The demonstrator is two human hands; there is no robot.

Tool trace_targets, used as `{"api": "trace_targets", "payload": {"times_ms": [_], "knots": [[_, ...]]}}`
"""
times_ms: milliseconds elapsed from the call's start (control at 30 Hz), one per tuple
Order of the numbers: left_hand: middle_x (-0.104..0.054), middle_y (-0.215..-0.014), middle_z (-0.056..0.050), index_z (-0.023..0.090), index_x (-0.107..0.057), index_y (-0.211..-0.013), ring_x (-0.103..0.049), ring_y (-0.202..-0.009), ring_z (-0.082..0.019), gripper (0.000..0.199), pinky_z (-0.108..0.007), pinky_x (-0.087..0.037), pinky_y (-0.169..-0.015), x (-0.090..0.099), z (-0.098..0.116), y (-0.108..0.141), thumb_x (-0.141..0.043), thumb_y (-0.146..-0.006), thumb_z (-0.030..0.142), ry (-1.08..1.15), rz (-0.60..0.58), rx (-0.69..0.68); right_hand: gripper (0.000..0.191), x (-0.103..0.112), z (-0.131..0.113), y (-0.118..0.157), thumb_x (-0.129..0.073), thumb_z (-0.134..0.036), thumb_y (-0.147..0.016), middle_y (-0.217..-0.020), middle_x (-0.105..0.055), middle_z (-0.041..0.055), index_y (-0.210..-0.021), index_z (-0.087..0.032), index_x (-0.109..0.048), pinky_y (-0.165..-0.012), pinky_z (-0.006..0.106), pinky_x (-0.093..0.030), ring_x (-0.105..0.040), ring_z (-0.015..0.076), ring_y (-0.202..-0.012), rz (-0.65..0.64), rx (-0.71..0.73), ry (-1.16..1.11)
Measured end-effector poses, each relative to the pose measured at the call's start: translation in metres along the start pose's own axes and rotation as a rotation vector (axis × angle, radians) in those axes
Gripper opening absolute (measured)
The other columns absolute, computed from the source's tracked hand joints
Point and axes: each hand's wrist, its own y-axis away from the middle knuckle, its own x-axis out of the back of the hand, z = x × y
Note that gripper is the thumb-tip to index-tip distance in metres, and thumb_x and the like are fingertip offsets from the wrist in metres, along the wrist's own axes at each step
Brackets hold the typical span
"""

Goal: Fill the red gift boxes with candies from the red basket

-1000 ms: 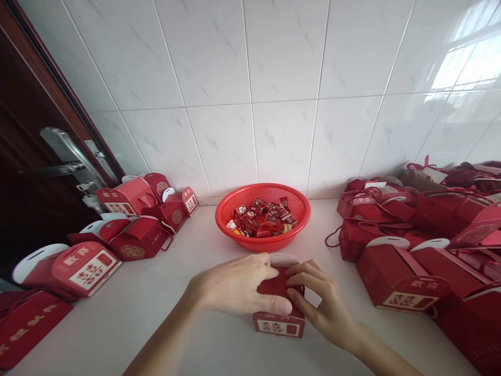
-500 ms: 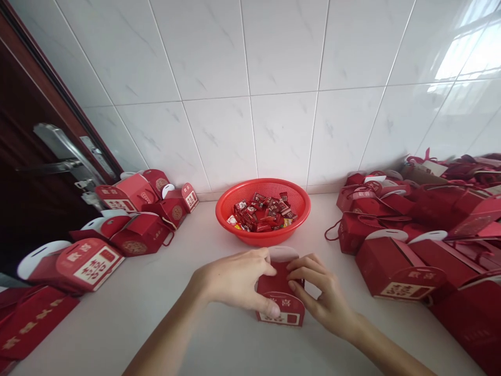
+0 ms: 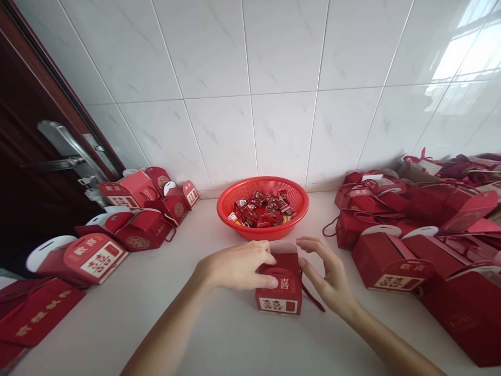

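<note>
A small red box (image 3: 278,304) with gold-and-white characters stands on the pale surface at centre front. Its curved front flap leans over the top, and a white-lined flap rises at the back. My left hand (image 3: 238,266) grips the box from the left, thumb on the front flap and fingers over the top. At the right side my right hand (image 3: 326,271) has thumb and fingers apart, with nothing between them. A dark red ribbon (image 3: 313,299) hangs from the box's right side beneath that hand. Behind the box, a red basket (image 3: 263,233) holds wrapped sweets (image 3: 266,209).
More red boxes stand at the left, one with a large label (image 3: 102,261), near a dark door with a metal handle (image 3: 64,138). Many red boxes (image 3: 391,261) crowd the right side. A white tiled wall (image 3: 282,136) rises behind the basket.
My right hand has drawn back from the box and its fingers have spread. The front flap now leans further inward. The ribbon has come into view on the right.
</note>
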Motion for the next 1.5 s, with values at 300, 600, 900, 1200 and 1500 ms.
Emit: {"api": "trace_targets", "payload": {"times_ms": [300,600,900,1200,1500], "knots": [[-0.062,-0.094,-0.004,0.020,-0.069,-0.086,-0.062,-0.083,-0.022,0.027,-0.031,-0.043,-0.067,-0.015,-0.001,-0.003,-0.064,-0.083,0.046,0.063,0.158,0.039,0.028,0.005,-0.003,-0.007,-0.055,-0.043,-0.098,-0.098,-0.075,0.0078,-0.099,-0.020,-0.071,-0.081,0.035,-0.054,-0.069,0.0222,-0.090,-0.105,-0.165,-0.060],[-0.065,-0.107,-0.005,0.022,-0.055,-0.102,-0.062,-0.097,-0.025,0.050,-0.034,-0.049,-0.078,-0.040,-0.024,-0.004,-0.076,-0.071,0.055,0.315,0.329,0.159,0.022,-0.001,0.002,-0.005,-0.060,-0.027,-0.095,-0.085,-0.071,0.0057,-0.074,-0.021,-0.064,-0.075,0.034,-0.051,-0.064,0.0204,-0.082,-0.136,0.008,-0.011],[-0.068,-0.107,-0.006,0.023,-0.053,-0.103,-0.068,-0.095,-0.024,0.033,-0.031,-0.055,-0.073,-0.067,-0.036,-0.032,-0.052,-0.093,0.055,0.584,0.362,0.048,0.017,-0.008,0.013,0.002,-0.061,-0.022,-0.092,-0.093,-0.069,0.0070,-0.076,-0.023,-0.056,-0.080,0.036,-0.051,-0.061,0.0219,-0.090,-0.150,0.074,0.052],[-0.075,-0.107,-0.004,0.024,-0.058,-0.120,-0.072,-0.094,-0.026,0.046,-0.032,-0.057,-0.077,-0.077,-0.035,-0.035,-0.056,-0.090,0.058,0.761,0.356,0.074,0.041,0.001,0.022,-0.005,-0.054,-0.055,-0.092,-0.109,-0.071,0.0135,-0.115,-0.021,-0.057,-0.084,0.043,-0.050,-0.068,0.0279,-0.093,-0.228,-0.335,0.122],[-0.075,-0.097,-0.003,0.020,-0.067,-0.099,-0.070,-0.089,-0.024,0.039,-0.031,-0.054,-0.077,-0.090,-0.034,-0.045,-0.069,-0.078,0.053,0.809,0.622,0.103,0.046,0.019,0.025,-0.019,-0.045,-0.061,-0.093,-0.060,-0.062,-0.0003,-0.094,-0.018,-0.063,-0.062,0.029,-0.046,-0.063,0.0190,-0.063,-0.369,-0.468,-0.034]]}}
